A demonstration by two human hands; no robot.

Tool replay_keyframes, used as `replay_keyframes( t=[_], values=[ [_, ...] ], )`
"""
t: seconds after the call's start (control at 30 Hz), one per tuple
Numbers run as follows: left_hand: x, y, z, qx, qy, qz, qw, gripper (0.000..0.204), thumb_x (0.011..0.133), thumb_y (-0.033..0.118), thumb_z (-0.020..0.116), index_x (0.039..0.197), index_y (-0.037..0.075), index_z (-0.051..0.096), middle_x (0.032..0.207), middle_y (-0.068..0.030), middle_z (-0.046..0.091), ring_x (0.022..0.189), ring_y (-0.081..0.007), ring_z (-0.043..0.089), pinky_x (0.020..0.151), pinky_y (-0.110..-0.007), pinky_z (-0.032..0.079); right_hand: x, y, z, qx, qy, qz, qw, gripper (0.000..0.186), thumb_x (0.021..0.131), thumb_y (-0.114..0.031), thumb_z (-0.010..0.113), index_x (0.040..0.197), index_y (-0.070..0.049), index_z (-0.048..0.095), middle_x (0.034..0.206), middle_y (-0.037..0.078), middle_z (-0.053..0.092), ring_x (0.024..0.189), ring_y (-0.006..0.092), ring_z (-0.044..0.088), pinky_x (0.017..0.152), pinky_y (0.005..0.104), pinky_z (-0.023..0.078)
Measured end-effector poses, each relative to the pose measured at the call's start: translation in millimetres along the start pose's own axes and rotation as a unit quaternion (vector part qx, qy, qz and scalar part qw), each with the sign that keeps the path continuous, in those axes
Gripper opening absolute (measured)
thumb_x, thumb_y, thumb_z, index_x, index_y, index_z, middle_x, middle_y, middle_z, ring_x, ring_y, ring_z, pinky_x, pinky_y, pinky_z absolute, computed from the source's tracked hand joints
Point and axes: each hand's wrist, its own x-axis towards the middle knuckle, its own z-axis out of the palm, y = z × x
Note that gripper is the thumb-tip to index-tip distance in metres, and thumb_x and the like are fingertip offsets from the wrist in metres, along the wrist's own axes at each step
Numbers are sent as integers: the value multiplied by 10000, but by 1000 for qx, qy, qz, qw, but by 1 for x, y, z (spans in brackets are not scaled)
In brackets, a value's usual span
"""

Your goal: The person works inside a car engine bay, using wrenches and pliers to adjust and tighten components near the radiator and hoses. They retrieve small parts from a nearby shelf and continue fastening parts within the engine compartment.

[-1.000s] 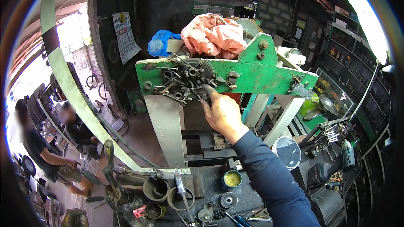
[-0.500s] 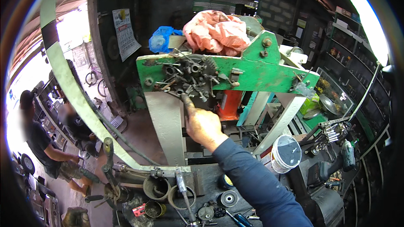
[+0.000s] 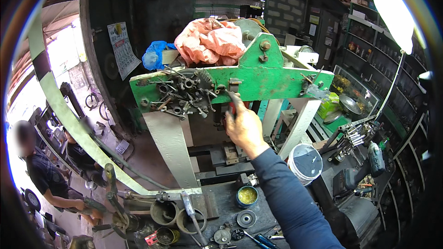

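My right hand (image 3: 245, 128) reaches up and forward in a dark blue sleeve, its blackened index finger stretched out. The fingertip is at the lower edge of a small metal bracket (image 3: 235, 84) on the green beam (image 3: 290, 83); I cannot tell whether they touch. Nothing shows in the hand, though its lower fingers are partly hidden. Left of it, a cluster of bolts, nuts and springs (image 3: 184, 91) clings to the beam's face. My left hand is not in view.
A pink cloth bundle (image 3: 210, 41) and a blue plastic bag (image 3: 157, 55) lie atop the frame. On the dark bench below stand a tin of yellowish grease (image 3: 248, 196), metal rings (image 3: 164, 213) and a white bucket (image 3: 305, 163). A cordless drill (image 3: 376, 159) is at right; two people are at left.
My right hand has moved from the lower edge of the bolt cluster rightward along the beam to the small bracket. The view has shifted, and the grease tin has come out from behind my arm.
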Motion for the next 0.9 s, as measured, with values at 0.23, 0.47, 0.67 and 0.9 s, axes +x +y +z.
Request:
replay_keyframes(
  t=[0.23, 0.47, 0.67, 0.9],
  values=[
    [-16, 18, -32, 8, 24, 18, 1000, 120, 955, 28, 647, 976, -77, 700, 919, -107, 713, 868, -172, 644, 817, -295, 531, -160, 19, -60, 372, -146, 142, 906, 251, 927, -145, 622, 1127, 0, 580, 873, 107, 588, 794, 210, 596, 700, 371, 497],
    [-76, -3, -68, -377, -175, -13, 909, 668, 1006, 534, 539, 968, -116, 689, 943, -205, 684, 672, -133, 546, 621, -248, 406, -383, -15, -173, 480, -293, 409, 719, 279, 997, -145, 644, 1224, 16, 621, 933, 47, 695, 783, 94, 594, 683, 256, 480],
    [-120, 52, -23, -454, -602, 18, 656, 423, 957, 320, 571, 890, -59, 745, 903, -182, 754, 819, -287, 711, 754, -381, 559, -438, -109, -222, 437, -185, 499, 725, 181, 986, -172, 686, 1052, -4, 706, 748, -42, 582, 629, 53, 474, 566, 235, 373],
    [-241, 58, 77, -322, -535, 35, 780, 374, 930, 300, 718, 1192, 33, 702, 942, -184, 726, 817, -251, 693, 729, -395, 531, -462, -148, -253, 391, -181, 315, 846, 109, 898, -84, 732, 964, -4, 697, 831, -5, 648, 691, 66, 560, 617, 245, 466]
  ],
)
